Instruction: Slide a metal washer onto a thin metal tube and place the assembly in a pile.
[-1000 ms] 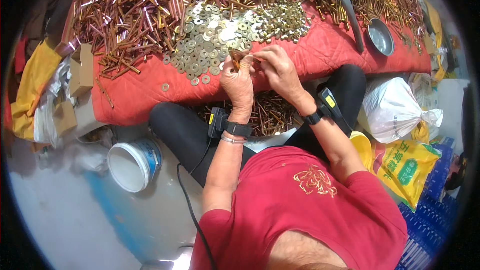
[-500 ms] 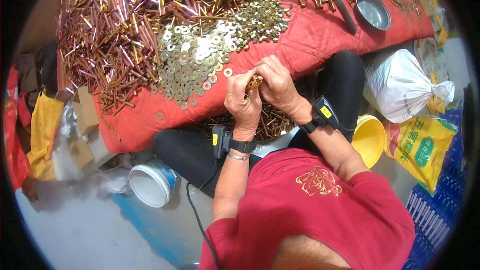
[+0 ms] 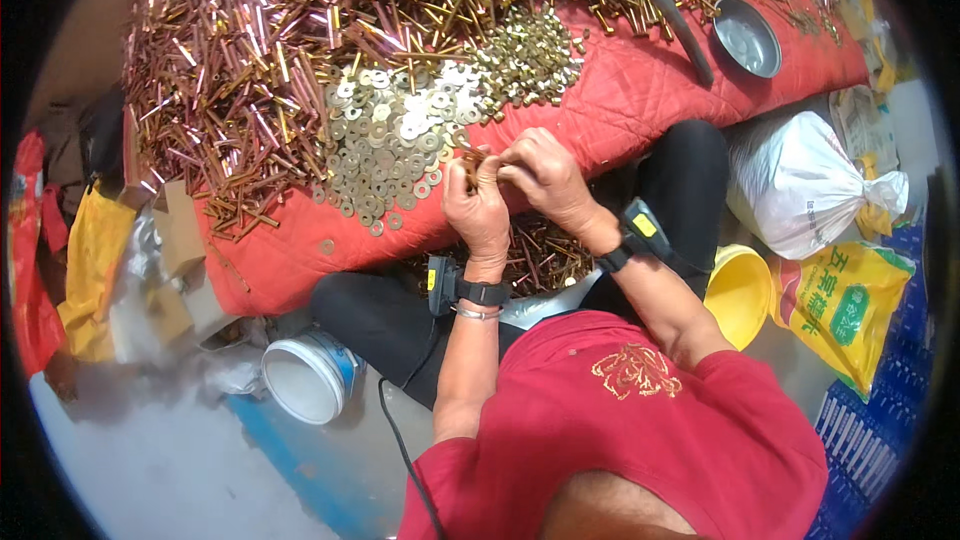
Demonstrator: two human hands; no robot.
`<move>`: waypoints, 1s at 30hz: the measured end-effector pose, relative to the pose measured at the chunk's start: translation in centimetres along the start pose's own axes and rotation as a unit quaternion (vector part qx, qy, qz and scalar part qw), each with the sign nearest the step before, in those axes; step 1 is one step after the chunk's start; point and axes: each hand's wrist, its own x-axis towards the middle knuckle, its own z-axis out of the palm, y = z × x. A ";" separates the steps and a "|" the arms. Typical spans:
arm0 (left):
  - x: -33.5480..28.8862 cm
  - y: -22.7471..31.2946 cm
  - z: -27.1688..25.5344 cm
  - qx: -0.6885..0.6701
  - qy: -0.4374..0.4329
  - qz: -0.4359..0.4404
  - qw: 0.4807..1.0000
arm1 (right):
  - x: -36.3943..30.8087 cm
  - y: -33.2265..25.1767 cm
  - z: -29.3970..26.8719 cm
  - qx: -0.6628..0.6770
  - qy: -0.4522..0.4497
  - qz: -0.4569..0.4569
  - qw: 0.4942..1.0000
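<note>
My left hand [image 3: 477,218] is closed around some gold-brown metal pieces [image 3: 472,162], whose ends show above the thumb and fingers; their exact kind is hard to see. Beside it, my right hand [image 3: 548,180] is closed in a pinch, fingertips close to the left thumb. Whatever those fingertips hold is hidden. Both hands are over the near edge of a red quilted cloth [image 3: 640,90]. Just beyond them lie a spread of flat round washers [image 3: 380,155] and a heap of small brass-coloured nuts [image 3: 525,60].
Long copper-coloured metal rods [image 3: 240,80] cover the far left and back. A dark-handled tool [image 3: 665,10] and a metal bowl [image 3: 747,37] lie at the right. More rods [image 3: 545,255] sit between my legs. Around me stand a white bucket [image 3: 305,380], yellow bucket [image 3: 738,290] and white sack [image 3: 800,180].
My hands have come slightly apart, the left hand moving a little left. The right fingers have turned from gripping over the metal pieces to a pinch beside them. The whole view has shifted slightly.
</note>
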 end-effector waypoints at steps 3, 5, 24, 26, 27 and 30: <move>1.2 1.0 -1.8 -0.150 -0.016 -0.220 0.964 | 1.1 0.2 -0.7 0.051 0.031 0.064 0.996; 2.0 1.5 -3.5 -0.303 -0.067 -0.302 0.901 | 2.5 1.1 -0.8 -0.031 0.051 0.049 0.997; -2.2 4.4 -7.8 -0.281 -0.140 -0.359 0.879 | 2.4 -4.3 -1.9 0.247 -0.102 0.115 0.957; -2.4 5.2 -7.8 -0.254 -0.158 -0.350 0.888 | 1.9 -4.9 -2.3 0.394 -0.090 0.235 0.884; -2.4 5.6 -7.7 -0.254 -0.159 -0.350 0.888 | 1.7 -5.0 -2.5 0.394 -0.089 0.235 0.884; -2.7 6.2 -7.5 -0.241 -0.163 -0.348 0.891 | 1.3 -5.3 -2.8 0.382 -0.114 0.232 0.887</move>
